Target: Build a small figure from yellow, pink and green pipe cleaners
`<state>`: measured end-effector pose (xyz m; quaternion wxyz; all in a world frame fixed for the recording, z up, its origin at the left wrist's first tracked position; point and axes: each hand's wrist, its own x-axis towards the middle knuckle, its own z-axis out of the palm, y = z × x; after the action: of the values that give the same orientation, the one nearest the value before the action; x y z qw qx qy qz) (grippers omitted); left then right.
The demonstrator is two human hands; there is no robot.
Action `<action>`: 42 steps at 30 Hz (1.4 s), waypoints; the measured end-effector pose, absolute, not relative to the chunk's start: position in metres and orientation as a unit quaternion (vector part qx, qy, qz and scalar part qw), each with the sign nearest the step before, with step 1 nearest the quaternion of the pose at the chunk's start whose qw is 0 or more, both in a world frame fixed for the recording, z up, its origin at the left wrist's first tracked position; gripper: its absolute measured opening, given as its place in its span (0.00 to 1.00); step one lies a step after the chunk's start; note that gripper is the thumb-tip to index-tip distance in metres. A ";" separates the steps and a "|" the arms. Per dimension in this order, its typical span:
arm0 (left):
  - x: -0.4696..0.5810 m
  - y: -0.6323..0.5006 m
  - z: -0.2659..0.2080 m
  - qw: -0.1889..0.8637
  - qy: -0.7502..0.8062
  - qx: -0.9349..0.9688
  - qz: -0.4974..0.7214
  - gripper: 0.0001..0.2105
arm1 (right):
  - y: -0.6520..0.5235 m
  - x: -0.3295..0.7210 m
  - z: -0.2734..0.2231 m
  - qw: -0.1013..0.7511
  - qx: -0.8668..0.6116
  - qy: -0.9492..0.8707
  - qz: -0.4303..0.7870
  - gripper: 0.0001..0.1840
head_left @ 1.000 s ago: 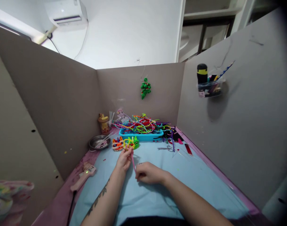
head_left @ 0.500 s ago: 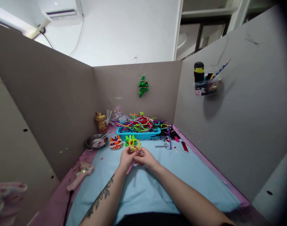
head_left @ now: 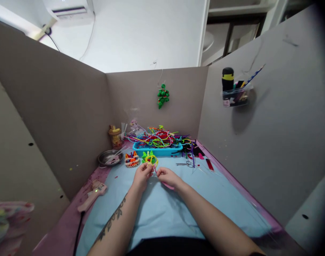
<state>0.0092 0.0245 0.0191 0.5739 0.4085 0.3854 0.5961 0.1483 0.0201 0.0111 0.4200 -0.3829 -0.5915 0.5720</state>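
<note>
Right hand [head_left: 168, 177] is drawn slightly apart from the left hand [head_left: 143, 175], and the tail of the pink stem [head_left: 168, 185] is swung beneath it.
Just past the left fingertips, the yellow frame [head_left: 156, 162] is held in a close pinch; the pink stem is gripped by curled right fingers and spans both hands. Winding or joining seems in hand; a steady left pinch and a taut stem are probably called for next. Whether it is fastened cannot be told.
</note>
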 end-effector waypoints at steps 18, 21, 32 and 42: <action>0.015 0.020 0.016 0.606 0.386 0.435 0.543 0.17 | 0.024 0.159 0.016 0.563 -0.419 -0.693 0.161 0.06; 0.015 0.019 0.019 0.621 0.380 0.434 0.531 0.16 | 0.027 0.160 0.014 0.569 -0.418 -0.692 0.153 0.07; 0.012 0.017 0.021 0.645 0.355 0.458 0.498 0.16 | 0.032 0.168 0.014 0.540 -0.401 -0.733 0.102 0.05; 0.012 0.019 0.015 0.636 0.356 0.488 0.480 0.16 | 0.032 0.176 0.019 0.486 -0.394 -0.778 0.061 0.03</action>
<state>0.0116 0.0193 0.0152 0.6362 0.4883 0.3556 0.4799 0.1760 0.0319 0.0192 0.4864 -0.3936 -0.7777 0.0607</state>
